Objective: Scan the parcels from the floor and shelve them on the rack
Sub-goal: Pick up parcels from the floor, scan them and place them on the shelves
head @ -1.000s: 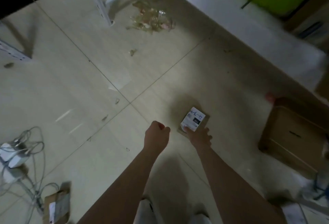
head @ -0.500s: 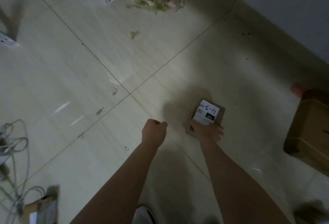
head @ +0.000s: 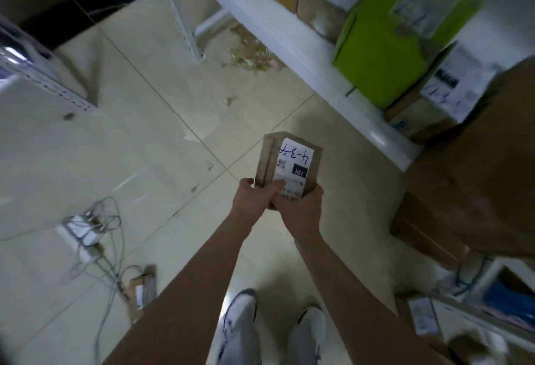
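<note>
Parcel (head: 288, 163): small brown carton, held clear of the floor (head: 144, 133) at about mid-frame, in front of the body. White label (head: 295, 159) faces up towards the camera; blue handwriting and a small printed code are visible, and the print is blurred.

Left hand (head: 254, 199): grips the near-left end, fingers curled round the side, thumb lying over the label's near edge. Right hand (head: 302, 208): grips the near-right corner, fingers wrapped underneath. Both hands are closed on the parcel; neither is free.

Step in hand (judged): present the label for scanning. No scanner is in view, so I cannot tell where it is.

Notes for doing it well:
- Slide the left thumb off the label; it may cover printed lines near the edge.
- Keep the label flat and steady towards the reader; the light here is dim.
- Move the grip to the carton sides, so one hand can let go for the scanner.

Rack (head: 289, 34): white shelf ahead and to the right, already carrying cartons and a green box (head: 382, 43). Read the handwritten code before choosing a slot.

Another parcel (head: 142, 292) lies on the floor at near left, beside a power strip (head: 81, 233) with loose cables. Trip risk when stepping that way.
</note>
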A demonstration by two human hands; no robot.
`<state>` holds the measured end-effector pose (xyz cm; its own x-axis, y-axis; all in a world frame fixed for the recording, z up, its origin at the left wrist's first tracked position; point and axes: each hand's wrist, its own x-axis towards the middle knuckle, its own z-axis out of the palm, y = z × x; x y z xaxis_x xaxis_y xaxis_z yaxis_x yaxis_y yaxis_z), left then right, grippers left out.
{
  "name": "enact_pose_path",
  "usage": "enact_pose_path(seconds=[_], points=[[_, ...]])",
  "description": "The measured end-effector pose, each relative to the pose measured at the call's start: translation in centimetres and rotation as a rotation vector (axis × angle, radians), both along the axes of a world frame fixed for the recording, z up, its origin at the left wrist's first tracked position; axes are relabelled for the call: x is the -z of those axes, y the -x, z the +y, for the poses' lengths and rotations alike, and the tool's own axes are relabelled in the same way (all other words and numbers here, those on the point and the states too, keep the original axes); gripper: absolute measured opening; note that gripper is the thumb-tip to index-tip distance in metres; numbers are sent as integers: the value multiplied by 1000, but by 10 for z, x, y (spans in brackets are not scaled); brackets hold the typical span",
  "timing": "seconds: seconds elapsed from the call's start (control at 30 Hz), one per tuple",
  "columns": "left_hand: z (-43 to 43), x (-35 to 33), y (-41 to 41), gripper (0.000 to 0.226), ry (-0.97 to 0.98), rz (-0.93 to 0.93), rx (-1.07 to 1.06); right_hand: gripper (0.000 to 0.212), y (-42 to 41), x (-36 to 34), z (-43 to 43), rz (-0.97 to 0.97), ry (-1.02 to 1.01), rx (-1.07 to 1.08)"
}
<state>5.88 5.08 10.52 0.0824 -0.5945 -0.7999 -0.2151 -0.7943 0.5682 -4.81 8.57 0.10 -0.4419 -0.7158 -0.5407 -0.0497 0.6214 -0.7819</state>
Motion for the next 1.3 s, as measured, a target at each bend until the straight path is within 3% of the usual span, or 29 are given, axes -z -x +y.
enact_pose_path(seconds=[0.17, 0.3, 0.37, 0.5, 0.57, 0.63, 0.7, 0.93, 1.03, 1.1, 1.23, 1.3], points=[[2, -131, -18, 57, 88, 31, -24, 101, -2, -169, 17, -116, 46, -67], [14, -222, -19, 24, 156, 133, -102, 63, 13, -277, 40, -151, 100, 34], [22, -257, -19, 27, 179, 173, -82, 57, 18, -322, 53, -209, 142, 123], [46, -320, -13, 57, 149, 234, 49, 43, 24, -397, 91, -276, 272, 323], [67, -348, -7, 59, 163, 251, 108, 41, 27, -426, 120, -286, 318, 438], [92, -371, 0, 44, 179, 241, 198, 39, 28, -446, 153, -291, 360, 549], [116, -392, 9, 29, 207, 261, 316, 39, 28, -461, 187, -299, 391, 648], [138, -450, 55, 16, 321, 297, 764, 40, 58, -520, 280, -344, 504, 879], [150, -472, 81, 53, 336, 308, 888, 39, 71, -540, 319, -382, 585, 900], [165, -486, 96, 58, 369, 330, 964, 43, 78, -550, 343, -392, 652, 857], [207, -511, 120, 41, 414, 382, 1012, 72, 93, -557, 385, -491, 775, 831], [231, -519, 135, 48, 438, 433, 983, 87, 101, -558, 405, -534, 800, 859]])
